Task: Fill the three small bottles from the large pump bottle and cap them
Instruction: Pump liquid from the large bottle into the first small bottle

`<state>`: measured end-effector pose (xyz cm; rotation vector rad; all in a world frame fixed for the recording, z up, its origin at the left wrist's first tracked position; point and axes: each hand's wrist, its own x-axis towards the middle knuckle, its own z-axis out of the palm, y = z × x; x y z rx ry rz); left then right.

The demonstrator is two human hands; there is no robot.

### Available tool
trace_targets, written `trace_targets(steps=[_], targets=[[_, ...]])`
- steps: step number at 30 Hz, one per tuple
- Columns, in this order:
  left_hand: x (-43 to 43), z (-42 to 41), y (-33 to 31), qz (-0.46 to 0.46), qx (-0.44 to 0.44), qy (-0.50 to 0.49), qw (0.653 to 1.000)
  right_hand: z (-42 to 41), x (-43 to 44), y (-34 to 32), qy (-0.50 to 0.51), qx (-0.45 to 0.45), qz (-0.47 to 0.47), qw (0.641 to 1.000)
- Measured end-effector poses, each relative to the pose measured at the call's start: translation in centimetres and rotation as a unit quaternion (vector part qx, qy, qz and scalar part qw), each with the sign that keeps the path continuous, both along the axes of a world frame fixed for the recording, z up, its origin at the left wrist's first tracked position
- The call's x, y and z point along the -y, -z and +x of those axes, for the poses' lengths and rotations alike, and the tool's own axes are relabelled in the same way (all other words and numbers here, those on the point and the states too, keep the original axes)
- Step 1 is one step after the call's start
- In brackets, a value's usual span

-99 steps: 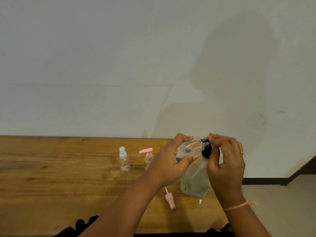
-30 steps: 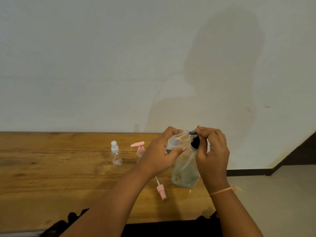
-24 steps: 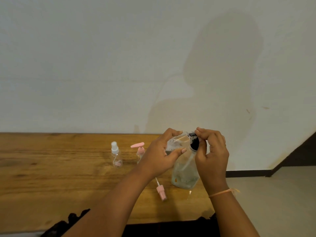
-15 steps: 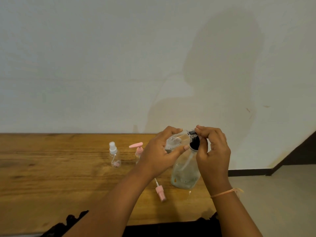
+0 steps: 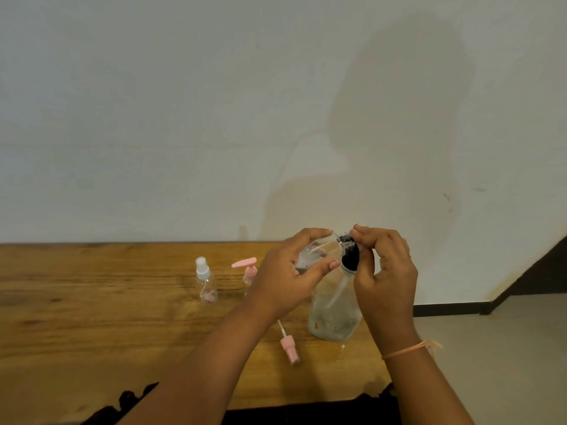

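The large clear pump bottle (image 5: 334,314) stands on the wooden table (image 5: 92,317), its black pump head (image 5: 349,256) at the top. My right hand (image 5: 383,271) is curled over the pump head, fingers on top of it. My left hand (image 5: 288,277) grips a small clear bottle (image 5: 319,251), tilted on its side with its mouth at the pump's nozzle. A small bottle with a white spray cap (image 5: 205,282) and one with a pink pump cap (image 5: 248,268) stand to the left. A loose pink spray cap (image 5: 288,348) with its tube lies on the table.
The table meets a plain white wall at the back. Its right end is just past the large bottle, with bare floor (image 5: 491,348) beyond. Dark cloth (image 5: 129,403) shows at the near edge.
Both hands stay on the small bottle and pump head. The view has shifted only slightly; nothing was let go or picked up.
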<state>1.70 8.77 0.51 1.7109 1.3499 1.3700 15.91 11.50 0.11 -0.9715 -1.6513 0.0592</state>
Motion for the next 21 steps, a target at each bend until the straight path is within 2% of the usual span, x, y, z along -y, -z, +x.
trace_targets(steps=[5, 21], targets=[[0.1, -0.1, 0.0, -0.017, 0.005, 0.002, 1.000, 0.0, -0.3, 0.7, 0.003, 0.007, 0.007, 1.000], [0.4, 0.4, 0.4, 0.004, 0.026, -0.014, 1.000, 0.1, 0.0, 0.1, 0.005, 0.002, 0.012, 1.000]])
